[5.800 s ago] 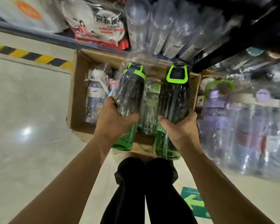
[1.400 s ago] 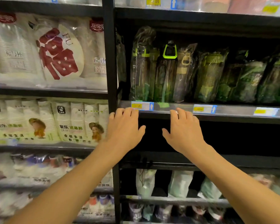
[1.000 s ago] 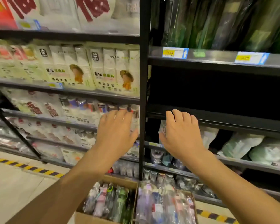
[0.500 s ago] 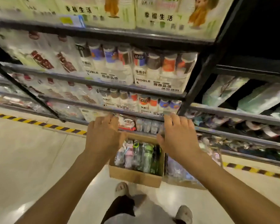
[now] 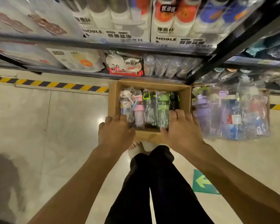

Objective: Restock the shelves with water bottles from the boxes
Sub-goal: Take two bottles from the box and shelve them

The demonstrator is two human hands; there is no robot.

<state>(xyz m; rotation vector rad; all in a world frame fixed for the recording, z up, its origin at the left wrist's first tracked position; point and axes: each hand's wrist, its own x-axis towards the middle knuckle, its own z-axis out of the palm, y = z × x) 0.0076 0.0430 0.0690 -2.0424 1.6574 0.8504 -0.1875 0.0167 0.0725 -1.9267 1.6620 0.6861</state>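
1. Reaching for stock is judged the step in hand. The left hand (image 5: pixel 115 131) and right hand (image 5: pixel 183 130) are held palm-down over the near edge of the cardboard box (image 5: pixel 113 97). Fingers are fairly straight and spread, and nothing is held in either.
2. The box is set on the floor at 12 o'clock from the feet, close against the foot of the shelving (image 5: pixel 217 51). Five bottles are seen in a row inside, caps toward 12 o'clock, each in a clear film bag. Lying flat or leaning: cannot be told.
3. The row, read from 9 to 3 o'clock: white-capped bottle (image 5: pixel 125 102), pink bottle (image 5: pixel 138 110), dark bottle (image 5: pixel 148 107), green bottle (image 5: pixel 163 107), black bottle (image 5: pixel 174 101).
4. The right hand is placed over the bases of the green and black ones. The left hand is over the box's 7 o'clock corner. Contact cannot be confirmed.
5. Handling, as judged: the bottles look empty, so they should be light. They look like rigid plastic, so a firm squeeze should be tolerated. The film is likely slippery and may slide over the barrel.
6. Hold advised: the barrel is to be wrapped mid-body, thumb opposite fingers, with the film pressed tight to the plastic. Loose film is not to be trusted as a handle.
7. More bagged bottles (image 5: pixel 229 113), purple and blue, are stacked at 3 o'clock of the box.
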